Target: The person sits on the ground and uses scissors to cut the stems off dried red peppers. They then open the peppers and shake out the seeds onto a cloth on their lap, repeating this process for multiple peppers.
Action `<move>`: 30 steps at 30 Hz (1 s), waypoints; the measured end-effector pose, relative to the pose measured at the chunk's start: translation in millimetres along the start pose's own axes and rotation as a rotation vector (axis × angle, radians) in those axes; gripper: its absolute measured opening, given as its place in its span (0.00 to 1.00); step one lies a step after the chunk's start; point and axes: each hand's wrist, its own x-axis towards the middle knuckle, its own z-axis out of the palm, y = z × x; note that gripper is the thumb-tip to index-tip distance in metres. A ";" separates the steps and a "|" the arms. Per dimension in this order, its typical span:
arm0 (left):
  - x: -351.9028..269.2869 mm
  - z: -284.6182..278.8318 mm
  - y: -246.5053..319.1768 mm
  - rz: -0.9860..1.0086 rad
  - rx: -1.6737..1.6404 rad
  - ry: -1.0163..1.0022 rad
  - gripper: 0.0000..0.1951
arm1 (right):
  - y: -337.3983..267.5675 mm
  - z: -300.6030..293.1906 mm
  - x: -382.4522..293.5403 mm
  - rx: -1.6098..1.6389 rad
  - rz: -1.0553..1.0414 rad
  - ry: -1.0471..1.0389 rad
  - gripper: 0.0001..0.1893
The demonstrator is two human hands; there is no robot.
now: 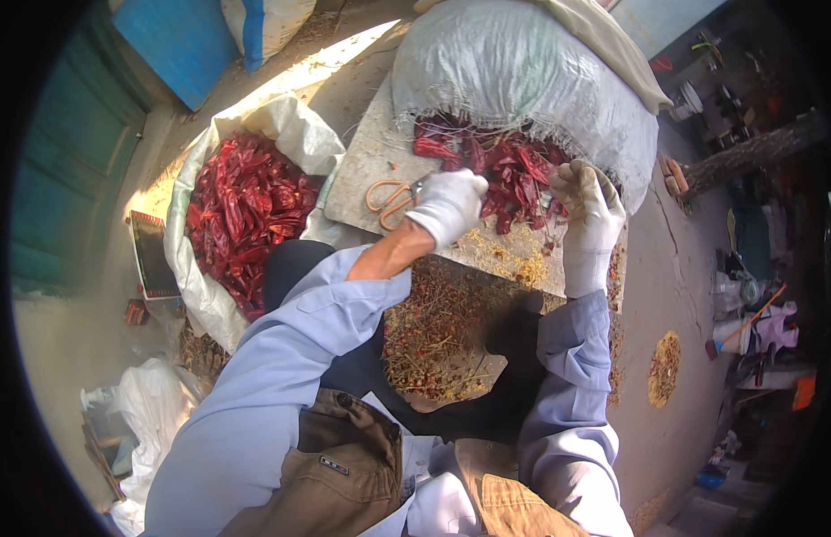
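My left hand (450, 205), in a white glove, is curled above a pale board (357, 161), beside orange-handled scissors (388, 203) whose blades it partly hides. Whether it holds anything is not visible. My right hand (590, 211), also gloved, has bent fingers at the right edge of a pile of dried red chili peppers (513, 168); I cannot tell whether something is between its fingertips. The pile spills from the frayed mouth of a large white woven sack (516, 60). Yellow seeds (523, 258) are scattered on the board's near part.
An open white sack (187, 248) filled with dried red chilies (244, 208) stands at the left. Stem and seed debris (435, 329) lies between my legs. A seed patch (664, 369) and a leaning log (751, 154) are at the right, a green door (73, 161) at far left.
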 end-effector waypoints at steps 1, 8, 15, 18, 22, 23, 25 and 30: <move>10.6 0.8 -9.0 0.000 0.032 0.087 0.07 | 5.8 -13.7 -0.3 0.003 0.038 0.047 0.15; 58.5 16.5 -87.8 -0.145 0.300 0.167 0.15 | 12.9 -72.9 -4.2 0.102 0.052 0.055 0.14; 48.7 31.2 -65.7 -0.037 0.313 0.008 0.12 | -2.9 -86.2 -5.0 0.074 0.083 0.031 0.13; 36.2 23.4 -47.2 0.121 0.314 0.009 0.15 | -1.4 -88.3 -9.9 0.004 0.116 -0.012 0.11; 25.1 10.0 -26.4 0.276 0.359 -0.003 0.16 | 8.5 -85.6 -14.2 -0.125 0.103 -0.102 0.10; 23.0 5.8 -21.1 0.311 0.373 -0.004 0.16 | 12.4 -84.1 -15.3 -0.194 0.103 -0.122 0.10; 20.4 -2.6 -8.0 0.438 0.335 0.052 0.17 | 21.0 -81.3 -15.5 -0.408 0.039 -0.180 0.15; 7.6 -18.0 34.6 0.748 0.080 0.167 0.22 | 40.2 -74.5 -21.6 -0.670 0.007 -0.362 0.23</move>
